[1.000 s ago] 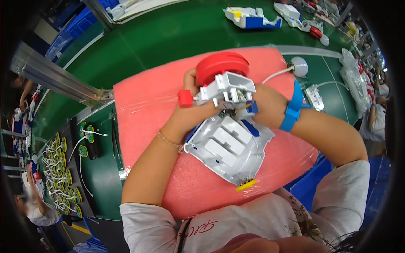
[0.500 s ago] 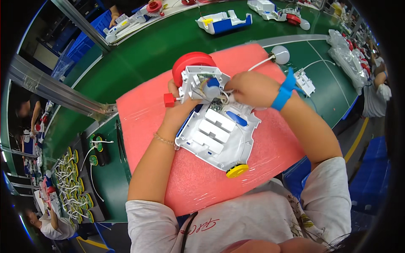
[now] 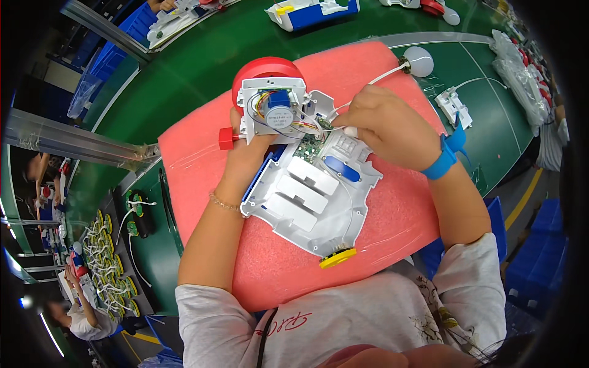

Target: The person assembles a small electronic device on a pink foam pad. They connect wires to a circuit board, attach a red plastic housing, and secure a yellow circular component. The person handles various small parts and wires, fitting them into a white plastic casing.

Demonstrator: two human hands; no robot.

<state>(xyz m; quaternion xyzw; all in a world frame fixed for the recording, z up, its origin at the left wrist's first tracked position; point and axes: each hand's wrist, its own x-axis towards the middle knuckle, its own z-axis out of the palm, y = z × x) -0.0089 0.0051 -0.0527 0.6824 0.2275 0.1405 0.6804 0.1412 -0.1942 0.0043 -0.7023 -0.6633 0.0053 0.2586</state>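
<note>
An opened white plastic housing (image 3: 331, 214) lies tilted on a pink foam pad. Its white upper section stands raised, with a round silver motor (image 3: 280, 116), coloured wires and a red wheel (image 3: 264, 66) behind. My left hand (image 3: 248, 147) is closed round the left side of that section, below a red block (image 3: 227, 139); most of its fingers are hidden. Over the green circuit board (image 3: 310, 147), my right hand (image 3: 383, 126) pinches a thin white cable (image 3: 341, 110). A white dome (image 3: 419, 62) on a cable rests beyond the right hand. A yellow disc (image 3: 337, 258) hangs at the housing's near edge.
The pink foam pad (image 3: 202, 178) covers the middle of the green bench. Yellow-rimmed parts with white cables (image 3: 110, 264) fill a tray at left, beside black tweezers (image 3: 167, 199). A small white module (image 3: 453, 107) sits at right. A blue-and-white shell (image 3: 313, 15) lies at the back.
The upper section has turned and shifted left with my left hand, so the motor and wires show more fully. My right hand has moved right and slightly down, still at the cables.
</note>
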